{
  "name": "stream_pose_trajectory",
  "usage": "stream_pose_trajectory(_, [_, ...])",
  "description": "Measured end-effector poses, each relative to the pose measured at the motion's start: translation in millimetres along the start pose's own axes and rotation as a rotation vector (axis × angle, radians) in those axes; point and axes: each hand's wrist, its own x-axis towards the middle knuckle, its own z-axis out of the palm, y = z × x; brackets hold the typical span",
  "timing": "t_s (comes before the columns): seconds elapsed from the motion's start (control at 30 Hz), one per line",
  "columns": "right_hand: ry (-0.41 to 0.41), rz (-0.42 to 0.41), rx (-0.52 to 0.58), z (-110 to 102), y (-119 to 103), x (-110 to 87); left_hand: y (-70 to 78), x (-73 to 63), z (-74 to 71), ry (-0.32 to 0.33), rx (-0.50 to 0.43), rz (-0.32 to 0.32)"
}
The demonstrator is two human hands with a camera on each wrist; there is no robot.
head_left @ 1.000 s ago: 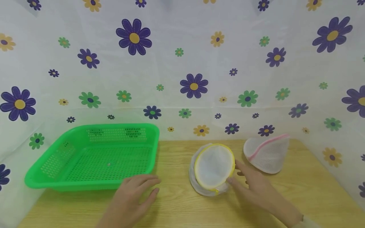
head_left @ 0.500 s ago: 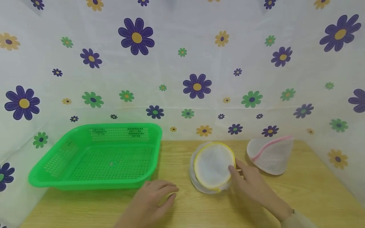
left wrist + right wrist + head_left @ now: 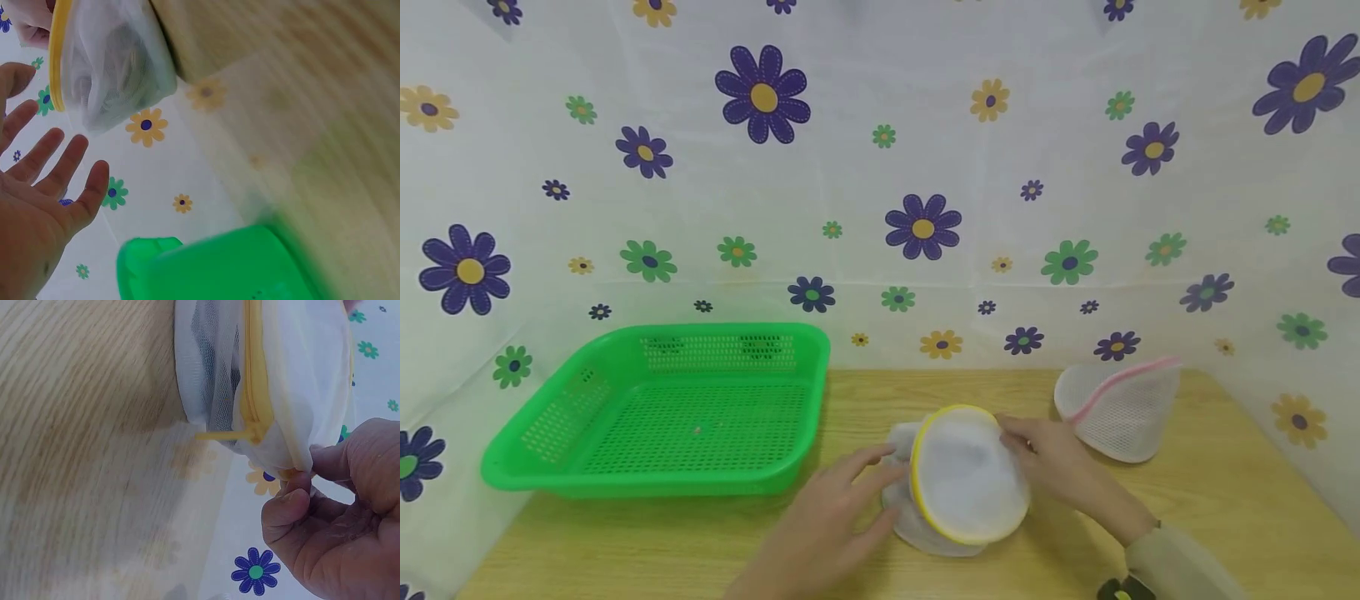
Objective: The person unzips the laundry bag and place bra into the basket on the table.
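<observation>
Right-hand grip [image 3: 1060, 462] is pinching the edge of a yellow-trimmed mesh bag [image 3: 973, 475]; the bag is tilting over the tabletop [image 3: 865, 400], its body lying left of the pinch. Left-hand grip [image 3: 842, 512] is hovering just beside its other side, fingers spread.
</observation>
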Motion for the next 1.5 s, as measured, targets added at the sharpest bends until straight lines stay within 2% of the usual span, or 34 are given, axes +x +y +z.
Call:
stream_pose_trajectory(0.07, [-0.011,-0.020,-0.006,0,-2,1.9,2.9,7.0,1.6,-0.041,-0.004,-0.011])
stream_pose_trajectory(0.13, [-0.005,-0.043,-0.003,1,-4,4.4,5.2,14.8,3.3,-0.112,0.004,-0.025])
stream_pose_trajectory(0.23, [0.010,-0.050,0.014,2,-7,6.1,7.0,24.2,6.0,-0.239,0.055,-0.037])
stream_pose_trajectory(0.33, [0.038,-0.040,0.047,3,-8,3.5,7.3,28.2,7.6,-0.332,0.105,-0.042])
stream_pose_trajectory(0.47, [0.058,-0.036,0.108,1,-9,-5.8,6.0,26.9,6.0,-0.373,0.086,-0.067])
stream_pose_trajectory(0.57, [0.032,-0.039,0.140,0,-8,-14.1,4.6,25.5,2.6,-0.396,0.047,-0.098])
stream_pose_trajectory(0.73, [-0.035,-0.041,0.110,-1,-3,-23.0,4.7,23.1,-2.0,-0.510,-0.004,-0.174])
stream_pose_trajectory(0.83, [-0.041,-0.051,0.082,2,0,-22.6,5.4,20.8,-3.6,-0.568,-0.048,-0.208])
stream_pose_trajectory(0.97, [-0.012,-0.056,0.051,6,2,-18.8,5.1,17.8,-3.1,-0.573,-0.077,-0.208])
stream_pose_trajectory(1.23, [0.087,-0.085,0.002,10,2,-9.6,9.0,19.6,6.1,-0.496,-0.061,-0.193])
stream_pose_trajectory(1.4, [0.077,-0.110,-0.024,11,7,-9.0,14.2,21.4,10.0,-0.494,0.041,-0.175])
stream_pose_trajectory(1.5, [0.058,-0.117,-0.013,11,9,-9.0,17.7,21.3,12.5,-0.467,0.117,-0.161])
